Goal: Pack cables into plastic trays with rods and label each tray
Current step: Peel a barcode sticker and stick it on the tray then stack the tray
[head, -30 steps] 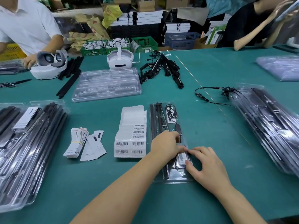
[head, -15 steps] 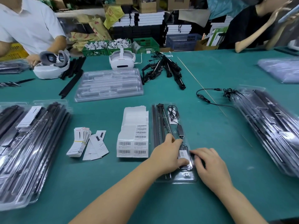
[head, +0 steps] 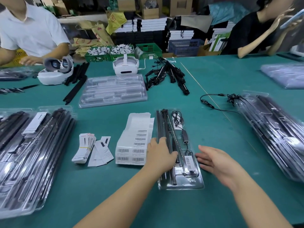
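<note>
- Hands first: our left hand point(head: 162, 153) lies with fingers loosely spread over the black rods point(head: 166, 134) in the clear moulded plastic tray point(head: 181, 185), pressing rather than gripping; our right hand point(head: 218, 163) hovers open-fingered just beside the tray's right rim, holding nothing.
- We see the tray on the green table point(head: 164, 208) directly before us, just right of the white barcode label sheet point(head: 134, 145).
- Its long axis runs away from us, leaning slightly left at the far end.
- A white barcode label point(head: 189, 162) sits near the coiled black cable point(head: 176, 117).
- We judge the thin tray light, flexible and slippery; holding both long edges should keep it from bowing and spilling rods.
</note>
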`<state>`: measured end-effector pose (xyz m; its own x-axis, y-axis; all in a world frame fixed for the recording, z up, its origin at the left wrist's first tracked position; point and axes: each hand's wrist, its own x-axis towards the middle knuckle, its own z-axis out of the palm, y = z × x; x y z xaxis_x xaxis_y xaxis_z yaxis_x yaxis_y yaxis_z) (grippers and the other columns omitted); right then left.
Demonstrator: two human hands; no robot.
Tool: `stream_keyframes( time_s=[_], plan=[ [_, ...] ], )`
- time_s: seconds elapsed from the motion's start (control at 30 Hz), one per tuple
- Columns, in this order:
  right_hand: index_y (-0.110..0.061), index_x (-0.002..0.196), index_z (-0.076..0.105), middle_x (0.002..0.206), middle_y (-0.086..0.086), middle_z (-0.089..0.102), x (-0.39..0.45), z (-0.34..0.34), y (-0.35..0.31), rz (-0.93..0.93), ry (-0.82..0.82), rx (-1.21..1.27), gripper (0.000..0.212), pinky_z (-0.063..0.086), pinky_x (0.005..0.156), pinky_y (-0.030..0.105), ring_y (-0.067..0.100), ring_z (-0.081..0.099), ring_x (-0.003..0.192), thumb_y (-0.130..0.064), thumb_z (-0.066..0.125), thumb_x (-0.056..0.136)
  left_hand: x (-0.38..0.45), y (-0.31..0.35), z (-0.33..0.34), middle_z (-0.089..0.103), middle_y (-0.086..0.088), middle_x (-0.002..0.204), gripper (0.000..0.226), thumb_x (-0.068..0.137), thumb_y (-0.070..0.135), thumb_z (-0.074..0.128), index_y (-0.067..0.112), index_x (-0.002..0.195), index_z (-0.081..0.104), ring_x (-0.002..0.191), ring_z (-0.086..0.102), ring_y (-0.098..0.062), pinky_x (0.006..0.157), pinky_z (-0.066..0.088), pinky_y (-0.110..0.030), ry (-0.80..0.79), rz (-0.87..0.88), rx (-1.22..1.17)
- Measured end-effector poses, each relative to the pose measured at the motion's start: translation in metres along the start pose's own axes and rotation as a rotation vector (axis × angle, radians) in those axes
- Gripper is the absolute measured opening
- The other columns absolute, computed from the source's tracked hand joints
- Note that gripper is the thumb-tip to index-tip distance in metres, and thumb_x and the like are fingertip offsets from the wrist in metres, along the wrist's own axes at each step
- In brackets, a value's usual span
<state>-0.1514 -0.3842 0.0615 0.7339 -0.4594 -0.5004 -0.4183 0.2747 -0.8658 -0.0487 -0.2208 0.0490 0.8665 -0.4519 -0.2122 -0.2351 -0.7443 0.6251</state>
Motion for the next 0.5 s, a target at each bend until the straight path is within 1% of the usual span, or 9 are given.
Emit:
stream_keyframes(
  time_s=[0.1, 0.13, 0.17, 0.2, 0.23, 0.3, 0.37, 0.43, 0.5],
  plan=[
    [-0.02, 0.102, 0.066, 0.109, 0.003, 0.068, 0.001, 0.001, -0.003, 0.0, -0.014, -0.034, 0.014, 0.052, 0.081, 0.033, 0.021, 0.064, 0.103, -0.031, 0.064, 0.094, 0.004, 0.002, -0.008, 0.023, -0.009, 0.157, 0.076, 0.089, 0.037, 0.064, 0.023, 0.153, 0.027, 0.134, 0.04, -0.026, 0.109, 0.041, -0.038, 0.001, -0.06, -0.161],
    [-0.021, 0.103, 0.066, 0.109, 0.001, 0.068, 0.0, 0.002, -0.003, -0.011, -0.014, -0.075, 0.014, 0.052, 0.083, 0.033, 0.02, 0.063, 0.103, -0.032, 0.063, 0.095, 0.005, 0.002, -0.01, 0.027, -0.008, 0.155, 0.077, 0.088, 0.033, 0.067, 0.023, 0.153, 0.026, 0.121, 0.05, -0.019, 0.095, 0.051, -0.028, 0.006, -0.074, -0.274],
    [-0.023, 0.104, 0.066, 0.11, 0.0, 0.068, -0.002, 0.004, -0.004, -0.025, -0.01, -0.123, 0.015, 0.052, 0.086, 0.033, 0.019, 0.063, 0.104, -0.034, 0.061, 0.096, 0.006, 0.003, -0.014, 0.033, -0.008, 0.151, 0.077, 0.087, 0.028, 0.068, 0.022, 0.152, 0.026, 0.105, 0.058, -0.008, 0.075, 0.053, -0.016, 0.022, -0.092, -0.389],
    [-0.025, 0.106, 0.065, 0.112, -0.002, 0.067, -0.003, 0.005, -0.004, -0.04, -0.005, -0.169, 0.016, 0.051, 0.088, 0.033, 0.018, 0.062, 0.105, -0.037, 0.058, 0.097, 0.006, 0.004, -0.018, 0.041, -0.007, 0.143, 0.075, 0.088, 0.024, 0.068, 0.02, 0.151, 0.028, 0.092, 0.062, -0.001, 0.062, 0.052, -0.011, 0.05, -0.123, -0.498],
    [-0.028, 0.11, 0.064, 0.114, -0.002, 0.066, -0.005, 0.007, -0.005, -0.055, -0.005, -0.204, 0.02, 0.051, 0.09, 0.033, 0.017, 0.062, 0.105, -0.041, 0.055, 0.099, 0.007, 0.006, -0.021, 0.049, -0.006, 0.136, 0.071, 0.089, 0.022, 0.068, 0.017, 0.149, 0.032, 0.091, 0.065, 0.0, 0.067, 0.054, -0.013, 0.072, -0.161, -0.602],
    [-0.031, 0.118, 0.062, 0.114, -0.001, 0.065, -0.009, 0.01, -0.009, -0.064, -0.031, -0.24, 0.032, 0.051, 0.089, 0.033, 0.017, 0.064, 0.103, -0.051, 0.045, 0.1, 0.011, 0.011, -0.031, 0.063, -0.013, 0.127, 0.048, 0.093, 0.027, 0.065, 0.008, 0.136, 0.051, 0.105, 0.065, -0.018, 0.091, 0.054, -0.032, 0.011, -0.221, -0.8],
    [-0.03, 0.117, 0.066, 0.112, 0.005, 0.068, -0.012, 0.014, -0.014, -0.055, -0.07, -0.229, 0.05, 0.052, 0.089, 0.035, 0.02, 0.068, 0.1, -0.064, 0.033, 0.098, 0.005, 0.024, -0.037, 0.072, -0.011, 0.115, 0.036, 0.099, 0.038, 0.054, 0.01, 0.115, 0.069, 0.1, 0.067, -0.026, 0.089, 0.051, -0.038, -0.097, -0.173, -0.901],
    [-0.024, 0.111, 0.073, 0.112, 0.01, 0.07, -0.011, 0.013, -0.02, -0.029, -0.106, -0.174, 0.077, 0.05, 0.095, 0.04, 0.025, 0.067, 0.105, -0.08, 0.025, 0.088, -0.003, 0.034, -0.037, 0.07, 0.005, 0.122, 0.041, 0.099, 0.049, 0.045, 0.024, 0.119, 0.071, 0.106, 0.066, -0.017, 0.091, 0.05, -0.034, -0.116, -0.04, -0.78],
    [-0.012, 0.108, 0.076, 0.113, 0.015, 0.071, -0.007, 0.012, -0.026, 0.018, -0.195, -0.085, 0.1, 0.049, 0.095, 0.044, 0.031, 0.066, 0.108, -0.091, 0.022, 0.076, -0.012, 0.039, -0.029, 0.063, 0.017, 0.133, 0.039, 0.099, 0.051, 0.043, 0.037, 0.127, 0.066, 0.119, 0.057, -0.006, 0.104, 0.044, -0.03, -0.126, 0.129, -0.608]
  ],
)
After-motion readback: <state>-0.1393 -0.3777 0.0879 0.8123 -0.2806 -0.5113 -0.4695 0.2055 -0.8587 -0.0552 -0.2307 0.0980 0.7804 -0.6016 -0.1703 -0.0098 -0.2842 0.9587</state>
